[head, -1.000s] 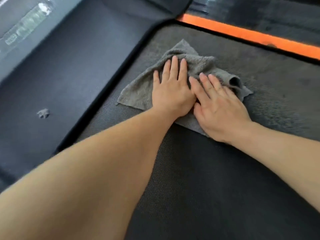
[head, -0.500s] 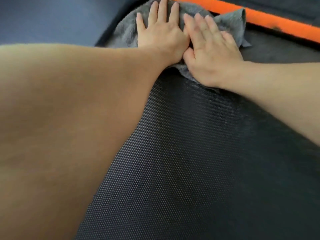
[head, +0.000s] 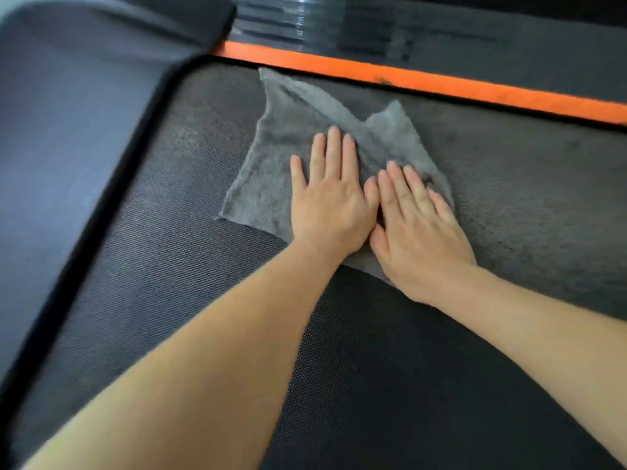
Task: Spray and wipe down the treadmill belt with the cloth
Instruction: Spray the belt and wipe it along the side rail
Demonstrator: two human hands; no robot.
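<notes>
The cloth (head: pixel 288 157) is grey and fluffy, and it lies spread out on the treadmill belt (head: pixel 509 198), in the far part of the belt and a bit to the left. One corner of the cloth points far away and comes very close to the orange strip (head: pixel 441 84) that runs across the far end of the belt. Another corner sticks up as a small folded flap on the far right side of the cloth. The left hand (head: pixel 330 201) lies flat on the middle of the cloth, palm down, with its fingers straight and close together, pointing far away. It holds nothing; it just presses on the cloth. The right hand (head: pixel 417 232) lies flat too, just to the right of the left hand, and the two hands touch side by side. Its fingers are straight and point far and a little left, and it presses on the near right part of the cloth. Both bare arms reach in from the near side. The belt is dark and covered with tiny dots. It looks darker near the person and more grey around the cloth and to the right. On the left of the belt runs a thin black edge (head: pixel 135 157), and past it is a wide blue-grey side rail (head: pixel 68 130). Beyond the orange strip is a dark, shiny, ribbed cover (head: pixel 305 25).
</notes>
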